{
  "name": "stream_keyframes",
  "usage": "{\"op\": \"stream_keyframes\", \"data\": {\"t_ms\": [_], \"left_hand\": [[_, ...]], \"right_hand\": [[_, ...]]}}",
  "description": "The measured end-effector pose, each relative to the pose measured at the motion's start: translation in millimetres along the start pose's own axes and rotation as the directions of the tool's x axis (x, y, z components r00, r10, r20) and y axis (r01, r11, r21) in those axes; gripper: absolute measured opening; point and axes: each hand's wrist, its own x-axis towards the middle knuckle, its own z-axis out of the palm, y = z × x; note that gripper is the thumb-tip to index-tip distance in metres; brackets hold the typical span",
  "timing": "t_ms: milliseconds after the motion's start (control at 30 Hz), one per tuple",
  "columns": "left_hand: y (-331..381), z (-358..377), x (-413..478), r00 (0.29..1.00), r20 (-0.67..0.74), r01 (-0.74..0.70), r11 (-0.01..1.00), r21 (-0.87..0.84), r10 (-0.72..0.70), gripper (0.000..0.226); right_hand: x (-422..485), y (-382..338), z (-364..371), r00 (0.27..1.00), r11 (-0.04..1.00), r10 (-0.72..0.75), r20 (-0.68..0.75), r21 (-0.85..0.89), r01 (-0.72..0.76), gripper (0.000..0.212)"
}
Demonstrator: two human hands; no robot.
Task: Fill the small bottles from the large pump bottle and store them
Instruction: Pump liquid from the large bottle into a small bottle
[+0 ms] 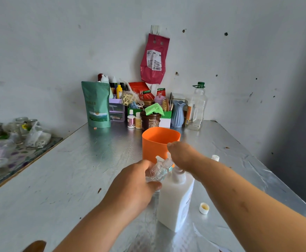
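While left hand grips small bottle, right hand presses pump.

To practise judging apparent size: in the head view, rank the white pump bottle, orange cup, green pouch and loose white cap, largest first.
1. White pump bottle, nearest the camera.
2. Orange cup and green pouch: alike; pouch stands farther, so unranked.
3. Loose white cap.

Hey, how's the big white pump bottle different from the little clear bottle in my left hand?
The pump bottle is white and opaque; the small bottle is clear and looks crinkled. The pump bottle is far bigger. It stands upright on the table, while the small bottle is gripped in the left hand, up by the pump's spout. Both look plastic.
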Motion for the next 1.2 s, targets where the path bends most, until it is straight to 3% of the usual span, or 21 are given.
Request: {"op": "stream_keyframes", "data": {"t_ms": [200, 333, 533, 1000, 1167, 1200], "left_hand": [[1.9, 0.3, -2.3, 1.0, 0.014, 0.0, 1.0, 0.015, 0.0, 0.024], [6.3, -4.3, -3.4, 1.0, 0.008, -0.009, 1.0, 0.026, 0.009, 0.024], [10.5, -7.4, -2.0, 1.0, 0.004, -0.012, 0.999, 0.041, 0.012, 0.027], [1.6, 3.1, 0.1, 0.999, 0.033, 0.008, 1.0, 0.014, -0.008, 0.025], [5.6, -1.4, -2.2, 1.0, 0.019, -0.011, 1.0, 0.012, 0.011, 0.023], [6.5, -2.9, -1.6, 1.0, 0.015, -0.016, 1.0, 0.014, 0.015, 0.023]], "right_hand": [[-2.6, 2.8, 2.4, 1.0, 1.0, -0.015, 0.01, -0.003, 0.015, 0.035], [-4.2, 2.1, -6.3, 0.996, 0.996, -0.063, -0.067, -0.064, 0.059, 0.021], [-3.8, 0.8, -11.1, 0.997, 0.991, -0.073, -0.032, -0.114, 0.069, 0.027], [-3.8, 2.5, 5.6, 1.0, 0.998, 0.025, -0.003, 0.057, -0.024, 0.031], [-1.7, 2.5, -0.7, 0.996, 0.994, 0.026, -0.084, 0.112, -0.017, 0.023], [-2.0, 2.7, -3.1, 0.996, 0.992, 0.027, -0.089, 0.128, -0.015, 0.03]]}}
